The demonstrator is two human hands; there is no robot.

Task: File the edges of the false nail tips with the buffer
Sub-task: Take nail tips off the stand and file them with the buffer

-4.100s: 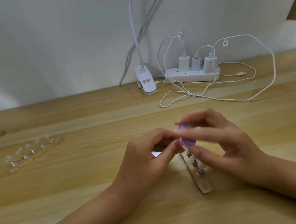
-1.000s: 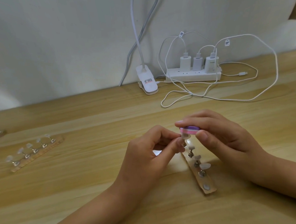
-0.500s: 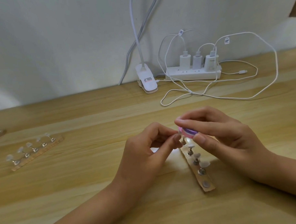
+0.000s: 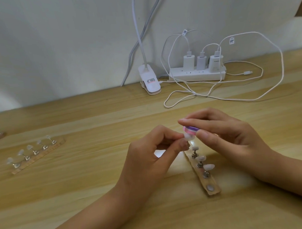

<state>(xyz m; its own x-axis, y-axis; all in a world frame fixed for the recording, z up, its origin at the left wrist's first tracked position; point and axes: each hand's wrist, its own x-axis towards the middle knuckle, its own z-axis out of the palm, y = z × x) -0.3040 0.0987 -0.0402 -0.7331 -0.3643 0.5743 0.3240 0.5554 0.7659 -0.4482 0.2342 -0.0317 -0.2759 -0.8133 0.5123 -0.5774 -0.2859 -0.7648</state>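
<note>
Buffer laid against one nail tip, both hands pinching.

The right hand's [image 4: 233, 137] grip is clamped on the purple-and-pink buffer [image 4: 243, 127], fingers above and thumb below. The left hand's [image 4: 148, 159] grip pinches a clear false nail tip [image 4: 240, 136] right under it, touching the buffer, over the far end of the wooden stand [image 4: 215, 191]. Filing well likely calls for short, light strokes along the tip's edge, with the left pinch firm so the tip cannot twist. Both forearms angle inward over the surface [image 4: 98, 193], fingers curled. Three more tips sit on the stand's pegs; a second stand [image 4: 17, 170] lies well apart, left.
</note>
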